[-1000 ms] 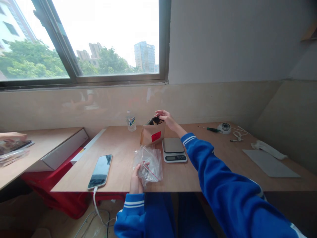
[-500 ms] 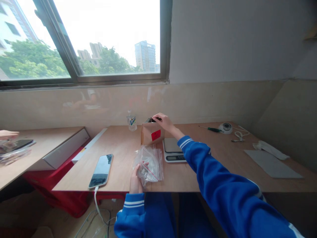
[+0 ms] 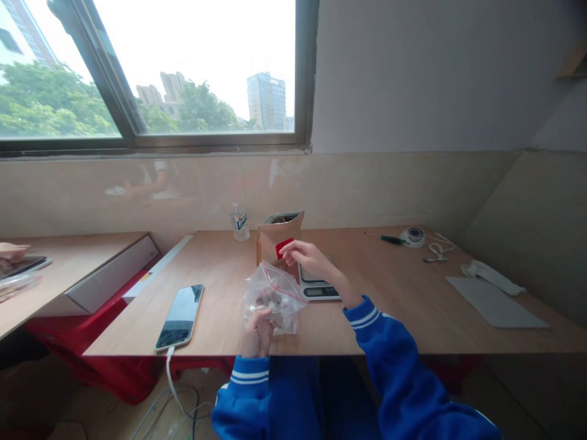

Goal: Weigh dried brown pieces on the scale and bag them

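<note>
a green screwdriver (image 3: 393,240) touches a white camera (image 3: 413,237)

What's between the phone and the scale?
In the head view, the plastic bag and the left hand holding it are between the phone and the scale, with tabletop showing between phone and hand.

paper bag (image 3: 270,233): brown, red label (image 3: 281,247) | plastic bag (image 3: 280,302): clear, red-striped | scale (image 3: 320,293): white, grey plate (image 3: 306,273) | sleeves (image 3: 398,351): blue, white-striped | screwdriver handle (image 3: 391,240): green
</note>
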A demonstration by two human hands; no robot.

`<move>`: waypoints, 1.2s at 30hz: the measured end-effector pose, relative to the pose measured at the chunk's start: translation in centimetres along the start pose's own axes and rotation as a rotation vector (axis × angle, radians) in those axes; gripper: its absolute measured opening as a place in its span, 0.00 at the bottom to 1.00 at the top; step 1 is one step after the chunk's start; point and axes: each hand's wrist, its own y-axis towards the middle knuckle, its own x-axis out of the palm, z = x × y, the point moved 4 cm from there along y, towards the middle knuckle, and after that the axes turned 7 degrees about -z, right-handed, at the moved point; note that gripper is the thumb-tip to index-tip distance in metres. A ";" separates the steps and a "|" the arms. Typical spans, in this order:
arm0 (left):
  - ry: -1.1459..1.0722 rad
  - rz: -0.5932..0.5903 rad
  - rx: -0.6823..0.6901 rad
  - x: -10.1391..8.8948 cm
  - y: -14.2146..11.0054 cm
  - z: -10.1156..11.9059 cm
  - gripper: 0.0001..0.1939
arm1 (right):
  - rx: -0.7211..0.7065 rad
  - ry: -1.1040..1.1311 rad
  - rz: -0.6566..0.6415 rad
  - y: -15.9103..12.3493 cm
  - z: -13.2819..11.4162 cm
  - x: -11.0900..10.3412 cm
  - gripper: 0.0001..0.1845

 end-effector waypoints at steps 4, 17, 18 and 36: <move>0.028 -0.071 0.072 1.1 0.2 -0.6 0.18 | 0.150 -0.089 -0.258 -2.9 0.7 1.7 0.10; 0.704 0.011 0.232 -1.9 1.3 -0.7 0.26 | 0.236 0.186 -0.484 -4.6 0.4 5.8 0.21; 0.715 0.004 0.235 -1.9 1.3 -0.8 0.27 | 0.244 0.225 -0.501 -4.7 0.4 6.1 0.21; 0.452 0.162 0.140 -2.1 1.1 -0.2 0.25 | 0.307 0.424 -0.228 -5.3 3.0 5.6 0.26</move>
